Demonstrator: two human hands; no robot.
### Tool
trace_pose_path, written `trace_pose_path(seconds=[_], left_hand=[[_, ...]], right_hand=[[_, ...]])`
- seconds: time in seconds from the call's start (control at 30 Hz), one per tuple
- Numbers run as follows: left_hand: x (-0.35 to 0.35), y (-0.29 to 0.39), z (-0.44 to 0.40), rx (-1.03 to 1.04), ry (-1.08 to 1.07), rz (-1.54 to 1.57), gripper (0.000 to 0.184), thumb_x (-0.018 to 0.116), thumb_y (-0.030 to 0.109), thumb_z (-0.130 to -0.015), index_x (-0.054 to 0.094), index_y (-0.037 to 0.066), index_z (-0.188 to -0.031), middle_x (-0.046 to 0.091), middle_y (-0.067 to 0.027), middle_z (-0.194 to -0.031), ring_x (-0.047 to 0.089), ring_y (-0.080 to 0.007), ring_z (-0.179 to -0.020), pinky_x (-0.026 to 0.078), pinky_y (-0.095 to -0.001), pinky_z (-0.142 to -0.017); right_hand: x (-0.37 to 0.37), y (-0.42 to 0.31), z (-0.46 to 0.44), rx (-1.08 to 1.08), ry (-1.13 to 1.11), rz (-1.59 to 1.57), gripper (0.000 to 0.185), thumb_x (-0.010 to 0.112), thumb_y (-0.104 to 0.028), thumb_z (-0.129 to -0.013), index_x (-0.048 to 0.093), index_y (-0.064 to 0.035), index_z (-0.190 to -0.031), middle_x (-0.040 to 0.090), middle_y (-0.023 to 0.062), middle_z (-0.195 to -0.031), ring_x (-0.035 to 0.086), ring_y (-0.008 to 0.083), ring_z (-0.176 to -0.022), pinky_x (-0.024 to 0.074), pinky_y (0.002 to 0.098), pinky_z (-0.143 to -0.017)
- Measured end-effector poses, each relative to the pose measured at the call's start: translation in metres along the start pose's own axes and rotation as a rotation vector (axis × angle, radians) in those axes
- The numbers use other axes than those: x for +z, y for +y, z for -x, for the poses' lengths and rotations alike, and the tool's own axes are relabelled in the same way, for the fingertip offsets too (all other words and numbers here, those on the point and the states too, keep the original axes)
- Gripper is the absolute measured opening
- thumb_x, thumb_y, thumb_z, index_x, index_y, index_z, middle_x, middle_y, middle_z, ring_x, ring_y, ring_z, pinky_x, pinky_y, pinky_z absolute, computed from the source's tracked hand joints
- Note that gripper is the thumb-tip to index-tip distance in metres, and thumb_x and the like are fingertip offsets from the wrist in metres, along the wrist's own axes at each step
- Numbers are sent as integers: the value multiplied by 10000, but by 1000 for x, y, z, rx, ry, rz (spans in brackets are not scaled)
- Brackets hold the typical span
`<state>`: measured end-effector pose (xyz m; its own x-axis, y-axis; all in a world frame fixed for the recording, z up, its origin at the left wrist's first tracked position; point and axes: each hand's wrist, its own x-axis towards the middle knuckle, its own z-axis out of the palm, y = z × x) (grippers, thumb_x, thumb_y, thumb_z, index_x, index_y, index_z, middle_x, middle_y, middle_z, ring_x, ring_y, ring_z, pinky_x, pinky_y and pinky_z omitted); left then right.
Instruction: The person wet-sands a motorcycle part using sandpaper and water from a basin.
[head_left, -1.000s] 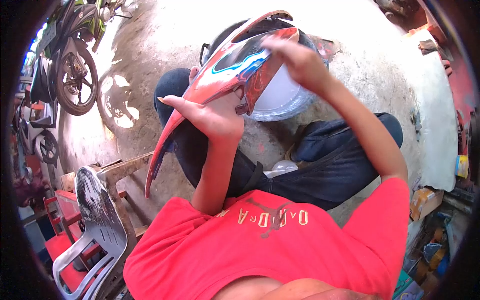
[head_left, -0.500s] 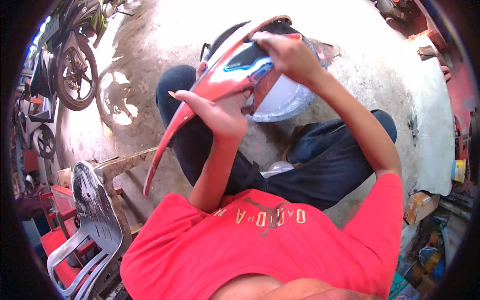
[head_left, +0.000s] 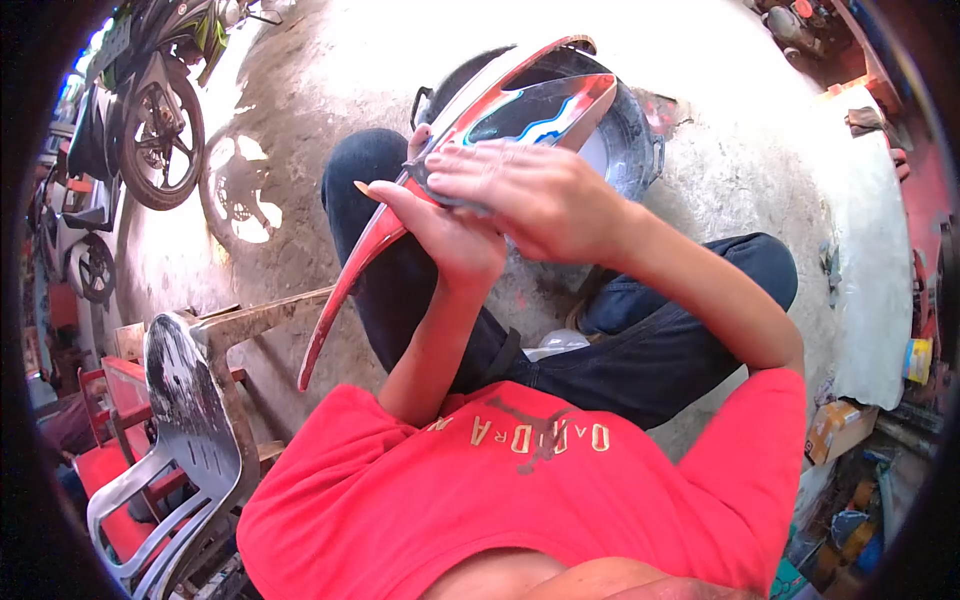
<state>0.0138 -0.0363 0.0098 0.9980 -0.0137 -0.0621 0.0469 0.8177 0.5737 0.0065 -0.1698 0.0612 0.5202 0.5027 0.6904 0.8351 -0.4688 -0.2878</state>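
Note:
A long curved motorcycle body panel [head_left: 540, 108], red with black, white and blue graphics, lies slantwise above my lap. My left hand [head_left: 458, 242] is wrapped round its middle from below, thumb along the near edge and a fingertip showing at the far edge. My right hand [head_left: 545, 200] lies across the panel with its fingers together. Under those fingers shows a dark grey piece of sandpaper [head_left: 420, 180], pressed against the surface; most of it is hidden. Behind the panel stands a dark basin [head_left: 640, 135] with side handles, partly covered.
A worn grey plastic chair [head_left: 195, 430] stands at the left beside a wooden frame [head_left: 265, 325]. Motorcycles are parked at the upper left, one front wheel [head_left: 160, 135] near. A cardboard box [head_left: 838, 432] and clutter line the right side.
My right hand has moved from the panel's upper end down and left to its middle, near my left hand. The grey sandpaper now shows under its fingers. My left hand keeps its grip.

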Motion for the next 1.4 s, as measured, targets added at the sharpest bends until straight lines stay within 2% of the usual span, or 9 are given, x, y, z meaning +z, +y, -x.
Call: trace_pose_path(seconds=[0.13, 0.33, 0.47, 0.73, 0.93, 1.03, 1.13, 1.27, 1.4], left_hand=[[18, 6, 9, -63, -13, 70, 967, 321, 856, -920, 468, 29, -1400, 548, -155, -1422, 491, -344, -1342, 339, -544, -1159], [3, 1, -1, 8, -27, -62, 890, 229, 832, -957, 388, 120, -1466, 475, -142, -1469, 488, -306, -1348, 376, -488, -1132], [16, 8, 6, -44, -17, -4, 912, 242, 856, -935, 393, 126, -1458, 490, -142, -1450, 491, -328, -1336, 383, -505, -1122], [-3, 9, -7, -22, -42, 17, 964, 280, 864, -925, 321, 78, -1482, 444, -173, -1480, 422, -340, -1387, 323, -544, -1168], [13, 14, 0, -18, 0, -4, 1025, 287, 894, -898, 314, 49, -1477, 388, -185, -1504, 371, -349, -1415, 283, -567, -1186], [8, 15, -5, -25, -28, 68, 1023, 280, 892, -901, 311, 47, -1478, 386, -187, -1507, 371, -347, -1416, 278, -567, -1188], [5, 17, -3, -18, -48, 19, 1016, 286, 887, -906, 312, 46, -1476, 393, -189, -1500, 370, -348, -1416, 275, -569, -1189], [14, 20, 2, -11, 0, 39, 997, 293, 874, -916, 328, 39, -1460, 410, -191, -1482, 381, -341, -1405, 278, -557, -1193], [10, 17, -4, -14, 2, 70, 982, 284, 869, -922, 341, 43, -1450, 406, -193, -1492, 373, -341, -1414, 275, -557, -1194]], right_hand=[[-20, 55, 5, 472, -164, 235, 444, 731, -182, -780, 667, -42, -1196, 716, 154, -1098, 708, 327, -1026, 574, 439, -873], [3, 3, 1, 35, 9, -100, 362, 666, -42, -889, 664, -50, -1251, 703, 170, -1237, 684, 343, -1152, 546, 441, -988], [-26, 52, 4, 624, -228, 211, 330, 577, -130, -978, 656, -33, -1283, 703, 203, -1191, 725, 312, -1016, 582, 394, -887], [-1, 38, 29, 60, -11, -1, 375, 630, -13, -914, 649, -31, -1288, 680, 176, -1304, 651, 320, -1236, 521, 434, -1052], [-24, 87, 49, 1049, -61, 317, 313, 507, -134, -1034, 631, -23, -1299, 749, 185, -1026, 742, 364, -895, 597, 448, -812], [4, 26, 36, 296, 101, 130, 399, 597, 17, -930, 643, -56, -1320, 691, 211, -1246, 668, 351, -1188, 534, 429, -1017], [-2, 12, 31, 103, 18, -43, 430, 584, 79, -897, 647, -38, -1306, 654, 192, -1340, 598, 332, -1309, 492, 415, -1083], [-28, 83, 56, 1000, -39, 222, 308, 517, -109, -1008, 666, -38, -1268, 720, 222, -1137, 715, 371, -1031, 581, 459, -887], [-12, 66, 59, 675, 89, 159, 324, 570, -118, -1007, 648, -28, -1307, 718, 207, -1183, 709, 357, -1089, 570, 425, -951]])
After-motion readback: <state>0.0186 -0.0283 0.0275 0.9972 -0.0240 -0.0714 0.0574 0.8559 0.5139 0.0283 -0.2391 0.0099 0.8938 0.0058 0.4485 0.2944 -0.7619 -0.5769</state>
